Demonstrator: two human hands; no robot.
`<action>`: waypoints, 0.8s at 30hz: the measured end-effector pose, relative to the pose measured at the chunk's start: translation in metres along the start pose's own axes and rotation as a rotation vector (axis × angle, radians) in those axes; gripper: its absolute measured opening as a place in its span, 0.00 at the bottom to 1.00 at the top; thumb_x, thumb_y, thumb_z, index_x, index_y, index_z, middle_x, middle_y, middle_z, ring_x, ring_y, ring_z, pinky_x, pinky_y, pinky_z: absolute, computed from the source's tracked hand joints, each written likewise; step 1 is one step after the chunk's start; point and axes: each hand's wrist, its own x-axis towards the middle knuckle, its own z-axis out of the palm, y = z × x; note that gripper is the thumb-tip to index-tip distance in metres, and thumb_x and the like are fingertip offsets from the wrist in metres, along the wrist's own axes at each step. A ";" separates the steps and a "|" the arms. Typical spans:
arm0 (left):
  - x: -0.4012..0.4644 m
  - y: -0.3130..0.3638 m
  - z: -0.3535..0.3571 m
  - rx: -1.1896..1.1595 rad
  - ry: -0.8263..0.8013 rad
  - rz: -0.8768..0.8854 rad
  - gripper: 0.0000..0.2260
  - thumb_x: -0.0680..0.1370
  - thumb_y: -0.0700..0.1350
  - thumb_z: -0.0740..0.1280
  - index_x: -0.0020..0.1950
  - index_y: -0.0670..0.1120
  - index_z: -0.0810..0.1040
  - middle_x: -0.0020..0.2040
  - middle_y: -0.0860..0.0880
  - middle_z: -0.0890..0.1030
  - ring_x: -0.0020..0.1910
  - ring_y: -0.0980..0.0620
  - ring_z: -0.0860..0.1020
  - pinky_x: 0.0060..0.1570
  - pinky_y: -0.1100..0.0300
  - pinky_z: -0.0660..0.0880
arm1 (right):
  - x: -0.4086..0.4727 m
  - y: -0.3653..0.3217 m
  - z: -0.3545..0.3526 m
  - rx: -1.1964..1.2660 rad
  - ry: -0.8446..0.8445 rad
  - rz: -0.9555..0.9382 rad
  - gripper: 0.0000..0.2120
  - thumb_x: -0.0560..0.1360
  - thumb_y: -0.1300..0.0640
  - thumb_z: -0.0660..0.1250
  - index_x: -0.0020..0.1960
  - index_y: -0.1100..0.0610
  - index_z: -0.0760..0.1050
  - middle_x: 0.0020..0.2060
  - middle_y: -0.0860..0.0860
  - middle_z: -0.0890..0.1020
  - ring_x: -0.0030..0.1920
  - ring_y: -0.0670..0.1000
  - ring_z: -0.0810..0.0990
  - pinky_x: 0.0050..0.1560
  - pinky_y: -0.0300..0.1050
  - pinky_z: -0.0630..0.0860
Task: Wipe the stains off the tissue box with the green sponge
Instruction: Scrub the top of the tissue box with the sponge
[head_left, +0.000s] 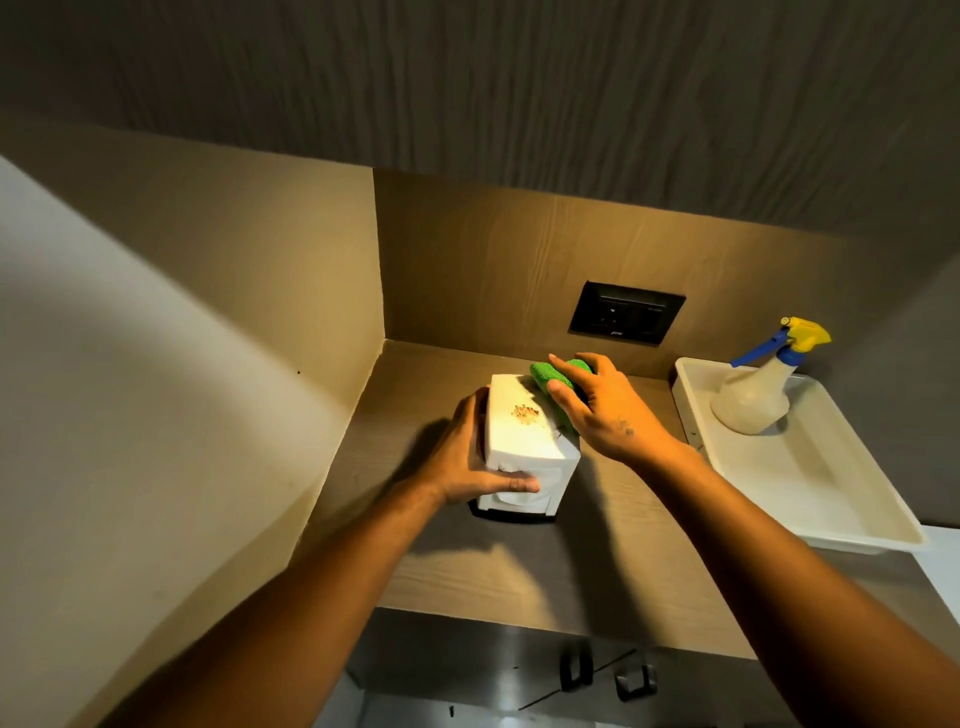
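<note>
A white tissue box stands upright on the wooden counter, with a brown stain on its top face. My left hand grips the box from its left side, thumb across the front. My right hand presses the green sponge onto the far right part of the box's top, just right of the stain. Most of the sponge is hidden under my fingers.
A white tray sits at the right with a spray bottle with a blue and yellow head in it. A black wall socket is behind the box. Walls close in at the left and the back.
</note>
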 end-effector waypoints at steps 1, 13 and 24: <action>0.000 -0.001 0.000 0.006 0.001 -0.007 0.61 0.55 0.67 0.82 0.79 0.56 0.53 0.74 0.49 0.71 0.68 0.46 0.73 0.65 0.45 0.76 | 0.005 0.000 -0.002 -0.016 -0.003 0.014 0.28 0.78 0.34 0.52 0.76 0.41 0.63 0.73 0.54 0.64 0.71 0.58 0.65 0.67 0.58 0.70; 0.002 0.001 -0.005 0.105 0.006 0.044 0.61 0.51 0.75 0.78 0.77 0.59 0.52 0.74 0.51 0.69 0.69 0.48 0.72 0.67 0.44 0.73 | 0.025 -0.004 -0.013 -0.290 -0.065 -0.053 0.28 0.79 0.35 0.52 0.76 0.43 0.63 0.66 0.56 0.69 0.63 0.57 0.70 0.57 0.53 0.76; 0.002 -0.001 -0.001 0.064 0.032 0.087 0.61 0.54 0.68 0.83 0.79 0.54 0.55 0.73 0.50 0.68 0.67 0.54 0.68 0.66 0.53 0.69 | 0.031 -0.014 -0.021 -0.434 -0.098 -0.136 0.28 0.79 0.36 0.52 0.76 0.44 0.62 0.66 0.57 0.68 0.63 0.58 0.70 0.56 0.52 0.76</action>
